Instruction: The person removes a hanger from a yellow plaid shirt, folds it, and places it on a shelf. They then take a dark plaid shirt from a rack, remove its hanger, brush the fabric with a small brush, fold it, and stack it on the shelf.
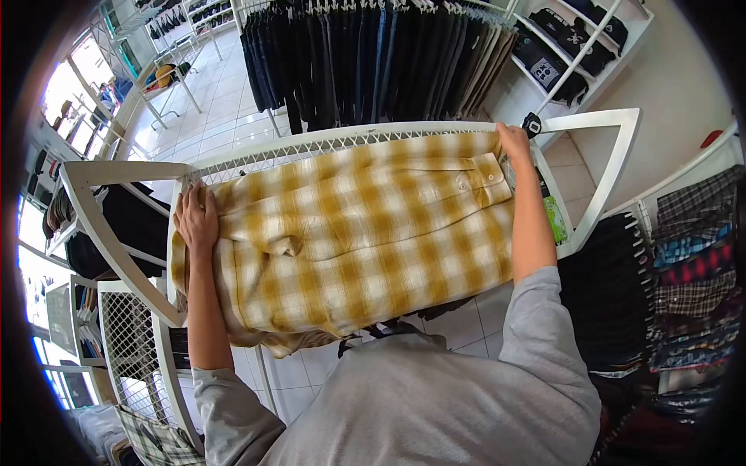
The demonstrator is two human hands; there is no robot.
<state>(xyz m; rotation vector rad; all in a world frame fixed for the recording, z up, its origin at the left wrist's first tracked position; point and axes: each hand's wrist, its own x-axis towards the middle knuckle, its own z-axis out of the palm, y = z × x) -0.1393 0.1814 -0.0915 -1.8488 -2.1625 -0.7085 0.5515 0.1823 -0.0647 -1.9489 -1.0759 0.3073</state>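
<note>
A yellow and white plaid shirt lies lengthwise across a white metal rack with a mesh top. Its buttoned cuff rests on top near the right end, with the sleeve laid along the body. My left hand lies on the shirt's left end, fingers stretched out over the fabric. At the far right corner, my right hand has its fingers closed round the shirt's edge; the fingertips are partly hidden. The shirt's near edge hangs over the rack's front side, towards my body.
Dark trousers hang in a row behind the rack. Folded black clothes fill shelves at the back right. Plaid shirts hang at the right. A small black object sits by the rack's right corner, and a green packet lies below it.
</note>
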